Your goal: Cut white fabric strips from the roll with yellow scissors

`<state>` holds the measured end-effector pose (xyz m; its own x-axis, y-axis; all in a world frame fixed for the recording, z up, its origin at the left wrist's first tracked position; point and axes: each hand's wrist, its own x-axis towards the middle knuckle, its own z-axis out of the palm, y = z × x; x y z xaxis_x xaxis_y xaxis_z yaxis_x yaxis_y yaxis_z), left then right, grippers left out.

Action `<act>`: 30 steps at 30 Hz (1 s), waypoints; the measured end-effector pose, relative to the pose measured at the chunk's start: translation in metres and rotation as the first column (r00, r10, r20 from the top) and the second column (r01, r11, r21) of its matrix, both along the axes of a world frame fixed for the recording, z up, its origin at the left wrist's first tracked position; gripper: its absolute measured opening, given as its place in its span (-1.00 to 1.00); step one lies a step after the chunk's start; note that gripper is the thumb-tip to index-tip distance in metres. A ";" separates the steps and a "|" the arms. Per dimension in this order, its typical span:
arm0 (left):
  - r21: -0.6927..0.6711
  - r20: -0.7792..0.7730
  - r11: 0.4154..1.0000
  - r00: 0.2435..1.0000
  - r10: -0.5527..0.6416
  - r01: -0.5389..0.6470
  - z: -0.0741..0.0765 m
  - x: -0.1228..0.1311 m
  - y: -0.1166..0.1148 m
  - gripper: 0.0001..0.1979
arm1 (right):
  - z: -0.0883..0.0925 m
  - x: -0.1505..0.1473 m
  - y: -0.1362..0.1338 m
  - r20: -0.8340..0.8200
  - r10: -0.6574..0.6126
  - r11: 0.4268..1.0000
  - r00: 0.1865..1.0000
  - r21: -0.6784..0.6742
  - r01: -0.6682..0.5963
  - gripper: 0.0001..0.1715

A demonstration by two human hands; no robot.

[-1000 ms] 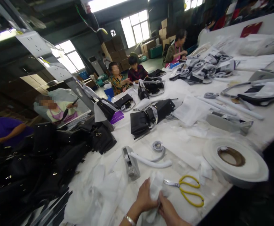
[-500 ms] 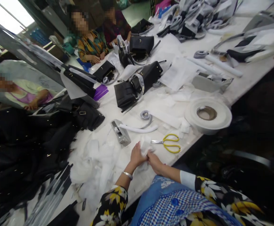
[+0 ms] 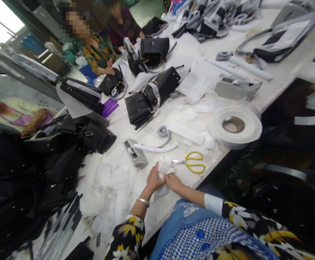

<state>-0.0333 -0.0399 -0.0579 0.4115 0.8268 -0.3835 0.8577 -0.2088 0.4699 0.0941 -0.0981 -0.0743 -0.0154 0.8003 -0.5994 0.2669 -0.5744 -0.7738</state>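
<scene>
Left hand (image 3: 154, 178) and right hand (image 3: 173, 181), both closed on a white foam wrap (image 3: 164, 167) (at the table's (image 3: 281, 81) near edge); yellow scissors (image 3: 192, 162) just beside; tape dispenser (image 3: 135, 153) near.

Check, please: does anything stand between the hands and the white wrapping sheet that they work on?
Nothing visible does. The left hand and the right hand both grip the white wrapping sheet directly. The yellow scissors lie beside it, apart.
</scene>
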 end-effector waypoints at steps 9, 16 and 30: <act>-0.195 0.136 0.980 0.991 -0.021 0.047 0.014 -0.005 0.031 -0.33 | 0.004 -0.019 0.003 -0.202 -0.244 0.970 0.948 -0.058 0.237 -0.31; -0.365 0.226 0.931 0.971 0.081 0.008 0.024 -0.012 0.038 -0.44 | 0.007 -0.020 0.017 -0.199 -0.241 0.970 0.950 -0.031 0.240 -0.45; -0.221 0.340 0.975 0.938 0.062 0.015 0.016 -0.022 0.024 -0.41 | 0.023 -0.025 0.013 -0.191 -0.326 0.941 0.926 0.028 0.337 -0.50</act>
